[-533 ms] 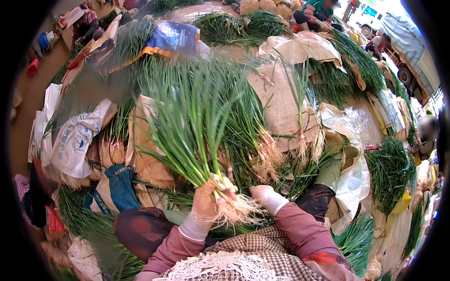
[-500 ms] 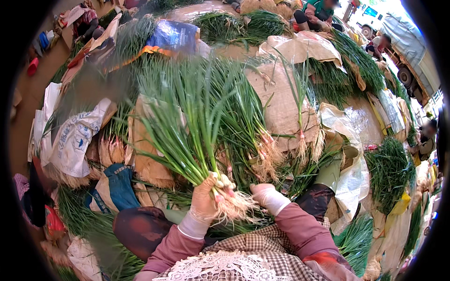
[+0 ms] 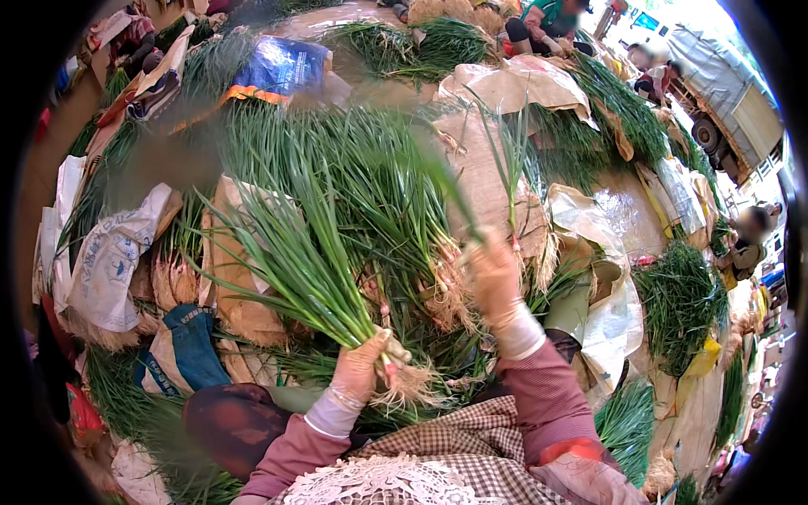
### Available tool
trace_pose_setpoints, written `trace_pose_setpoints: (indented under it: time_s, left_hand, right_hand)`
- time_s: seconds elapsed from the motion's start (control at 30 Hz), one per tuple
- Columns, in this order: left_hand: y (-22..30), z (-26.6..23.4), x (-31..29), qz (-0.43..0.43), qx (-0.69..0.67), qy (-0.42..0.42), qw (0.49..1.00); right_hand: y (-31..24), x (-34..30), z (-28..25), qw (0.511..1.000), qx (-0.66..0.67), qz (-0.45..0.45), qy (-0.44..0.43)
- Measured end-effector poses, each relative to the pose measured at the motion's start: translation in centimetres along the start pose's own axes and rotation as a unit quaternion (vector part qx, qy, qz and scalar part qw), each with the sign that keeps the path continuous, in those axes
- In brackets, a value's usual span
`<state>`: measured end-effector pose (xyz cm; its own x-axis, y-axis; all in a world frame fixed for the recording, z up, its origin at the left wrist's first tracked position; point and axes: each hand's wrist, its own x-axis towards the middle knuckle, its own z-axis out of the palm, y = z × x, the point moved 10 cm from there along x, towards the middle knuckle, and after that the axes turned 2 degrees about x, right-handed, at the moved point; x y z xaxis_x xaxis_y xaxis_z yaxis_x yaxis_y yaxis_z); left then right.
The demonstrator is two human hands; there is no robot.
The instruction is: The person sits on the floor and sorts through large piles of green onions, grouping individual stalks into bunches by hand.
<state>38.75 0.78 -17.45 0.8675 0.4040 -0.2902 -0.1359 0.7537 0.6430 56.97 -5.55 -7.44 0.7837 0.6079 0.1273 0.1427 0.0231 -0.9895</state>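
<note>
My left hand [image 3: 360,369] is closed round the lower stems of a bunch of green garlic [image 3: 311,278]. Its long leaves fan toward the upper left, and its pinkish bulbs and pale roots stick out beside my thumb. To the right and farther forward, my raised right hand [image 3: 495,282] is closed on a green garlic stalk [image 3: 450,181], smeared by motion. Just beyond my hands lies a broad pile of green garlic [image 3: 379,194], roots toward me. A few separate stalks [image 3: 509,160] rest on brown sacking [image 3: 480,160] right of the pile.
A blue-and-white sack [image 3: 189,349] lies left of my knee. A white sack [image 3: 122,257] covers more bundles farther left. At right are a pale plastic sheet [image 3: 610,311] and a heap of greens [image 3: 686,307]. A person [image 3: 551,29] sits far off near a truck [image 3: 728,93].
My right hand has moved up and forward, away from the root end of the bunch, and now grips a stalk. My left hand still holds the bunch, now leaning more to the left.
</note>
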Motion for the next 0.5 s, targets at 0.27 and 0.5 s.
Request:
trace_pose_setpoints:
  time_s: [0.27, 0.5]
  left_hand:
    - [0.4, -0.7, 1.3, 0.01, -0.056, 0.039, 0.998]
    - [-0.9, -3.2, 2.1, -0.04, -0.025, 0.13, 0.99]
  right_hand:
    - [2.9, 7.8, -14.9, 0.93, -0.309, 0.0, 0.198]
    - [1.6, 13.2, -8.7, 0.843, -0.492, -0.171, 0.134]
